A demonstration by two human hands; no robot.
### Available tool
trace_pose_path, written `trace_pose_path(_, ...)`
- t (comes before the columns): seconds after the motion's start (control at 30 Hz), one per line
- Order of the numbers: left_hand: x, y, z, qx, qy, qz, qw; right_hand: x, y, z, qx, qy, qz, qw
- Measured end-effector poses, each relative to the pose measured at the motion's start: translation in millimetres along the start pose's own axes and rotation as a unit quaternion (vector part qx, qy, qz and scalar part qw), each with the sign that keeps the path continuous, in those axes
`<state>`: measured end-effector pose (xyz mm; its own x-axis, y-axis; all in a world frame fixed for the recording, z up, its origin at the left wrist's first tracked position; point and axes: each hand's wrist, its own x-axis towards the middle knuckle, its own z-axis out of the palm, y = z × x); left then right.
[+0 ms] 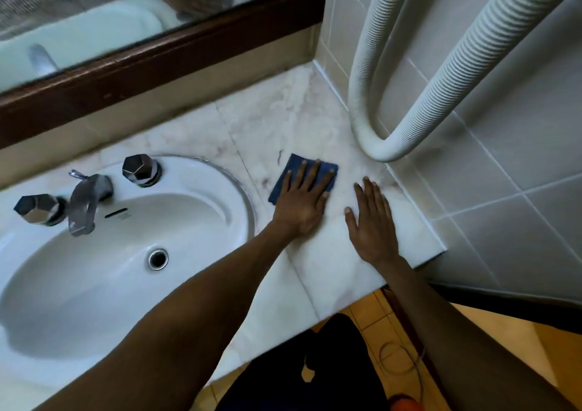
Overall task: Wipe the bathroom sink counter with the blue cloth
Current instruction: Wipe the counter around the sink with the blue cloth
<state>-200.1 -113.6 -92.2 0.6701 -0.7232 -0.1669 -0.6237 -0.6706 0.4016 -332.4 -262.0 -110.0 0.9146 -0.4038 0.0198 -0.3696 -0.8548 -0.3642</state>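
Note:
The blue cloth (291, 166) lies folded flat on the pale marble counter (283, 121), just right of the white sink (104, 278). My left hand (304, 202) presses down on the cloth with fingers spread, covering most of it. My right hand (370, 221) rests flat on the bare counter to the right of the cloth, near the tiled wall, fingers apart and holding nothing.
A chrome faucet (89, 199) with two dark faceted knobs (140, 169) stands behind the basin. A white ribbed hose (390, 146) loops down onto the counter's far right corner. A wood-framed mirror (157, 61) runs along the back. Grey tiled wall (504, 174) bounds the right.

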Motion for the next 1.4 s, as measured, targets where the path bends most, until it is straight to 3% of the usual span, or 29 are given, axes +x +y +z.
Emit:
trace_pose_path(0.1, -35, -9, 6, 0.019, -0.025, 0.112, 0.993, 3, -4, 1, 0.016, -0.01, 0.012, 1.0)
trace_pose_path(0.17, -32, -23, 1, 0.031, -0.033, 0.12, 0.992, 5, -7, 2, 0.015, -0.01, 0.025, 1.0)
trace_pose_path(0.27, 13, -45, -21, 0.008, -0.003, -0.001, 1.0, 12, -16, 5, 0.002, -0.008, 0.032, 0.999)
trace_pose_path(0.37, 45, -63, -40, -0.009, 0.011, -0.08, 0.997, 34, -31, 10, -0.021, -0.019, -0.016, 0.999)
trace_pose_path(0.5, -3, -35, -11, -0.027, 0.101, -0.192, 0.976, 84, -67, 15, -0.025, -0.026, -0.012, 0.999)
trace_pose_path(0.67, 16, -44, -19, -0.053, 0.099, -0.218, 0.969, 142, -95, 25, -0.037, -0.036, -0.025, 0.998)
trace_pose_path(0.8, 65, -121, -64, -0.047, 0.087, -0.263, 0.96, 180, -107, 36, -0.047, -0.025, -0.056, 0.997)
trace_pose_path(0.97, 52, -213, -105, 0.013, 0.069, -0.328, 0.942, 215, -121, 51, -0.054, -0.036, -0.045, 0.997)
trace_pose_path(1.17, 75, -201, -106, -0.003, 0.06, -0.411, 0.91, 208, -125, 58, -0.081, 0.016, -0.041, 0.996)
trace_pose_path(1.27, 111, -171, -97, -0.012, 0.069, -0.365, 0.929, 208, -125, 60, -0.089, 0.037, -0.041, 0.995)
trace_pose_path(1.4, 143, -149, -95, 0.015, 0.038, -0.193, 0.98, 208, -121, 60, -0.074, 0.047, -0.051, 0.995)
